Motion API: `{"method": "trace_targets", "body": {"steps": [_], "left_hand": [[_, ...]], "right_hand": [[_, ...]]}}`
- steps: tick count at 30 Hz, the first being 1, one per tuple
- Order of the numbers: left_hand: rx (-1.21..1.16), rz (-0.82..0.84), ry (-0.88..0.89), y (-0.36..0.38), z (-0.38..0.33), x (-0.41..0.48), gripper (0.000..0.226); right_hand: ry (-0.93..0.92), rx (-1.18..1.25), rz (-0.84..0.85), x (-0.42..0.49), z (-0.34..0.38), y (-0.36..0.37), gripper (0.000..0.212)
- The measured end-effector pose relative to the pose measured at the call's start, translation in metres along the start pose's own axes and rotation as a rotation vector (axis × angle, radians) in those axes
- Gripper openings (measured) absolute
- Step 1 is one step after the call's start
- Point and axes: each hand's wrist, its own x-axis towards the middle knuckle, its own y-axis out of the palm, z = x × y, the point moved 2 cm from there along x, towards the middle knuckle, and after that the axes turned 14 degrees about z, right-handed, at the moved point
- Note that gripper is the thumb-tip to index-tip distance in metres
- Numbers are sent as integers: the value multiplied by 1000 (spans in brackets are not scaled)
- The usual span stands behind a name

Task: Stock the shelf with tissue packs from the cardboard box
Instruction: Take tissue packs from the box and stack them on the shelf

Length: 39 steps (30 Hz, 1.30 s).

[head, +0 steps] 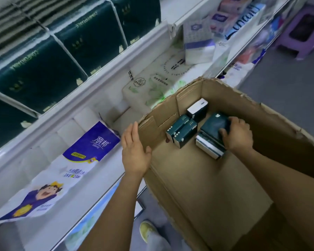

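Tissue packs: 2 dark green packs [181, 133] lie side by side on the floor of the cardboard box [198, 187], their dotted ends facing the camera; a pale-ended pack [198, 108] stands just behind them in the far corner.
Gripped pack: a dark green pack [213, 124] sits on top of a short stack [208, 146] with silvery edges, just right of the pair.
Box: large, open-topped, with a torn rim, standing close against the shelf [109, 69].
Shelf stock: big dark green packs [80, 35] fill the upper tier; a purple-and-white roll pack [91, 147] and a white floral pack [152, 87] lie on the tier below.
Right hand [237, 134]: reaches down into the box, fingers curled over the top pack's far edge and thumb on its near side, clasping it.
Left hand [134, 151]: flat, fingers straight and together, palm toward the box's left wall at its rim, holding nothing.
Hands: well apart, with the box wall between them.
Hard to tell: how many packs make up the stack; whether the left palm touches the cardboard.
Cut off: the box's near and right sides.
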Motion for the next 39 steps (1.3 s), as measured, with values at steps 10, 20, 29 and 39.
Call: {"method": "trace_targets", "body": {"steps": [10,20,29,39], "left_hand": [[-142,79,-14,-12,-5,1,80],[-249,60,-38,-42,-7,-6,54],[-378,-27,10,-105,-19,-48,35],[-582,-207,234,-209,-31,-92,28]], "right_hand": [[69,263,366,0,8,3,56],[42,1198,447,-42,52,0,25],[-382,1308,407,-102,122,-43,36],[-668,1377,378,-156,221,-96,11]]}}
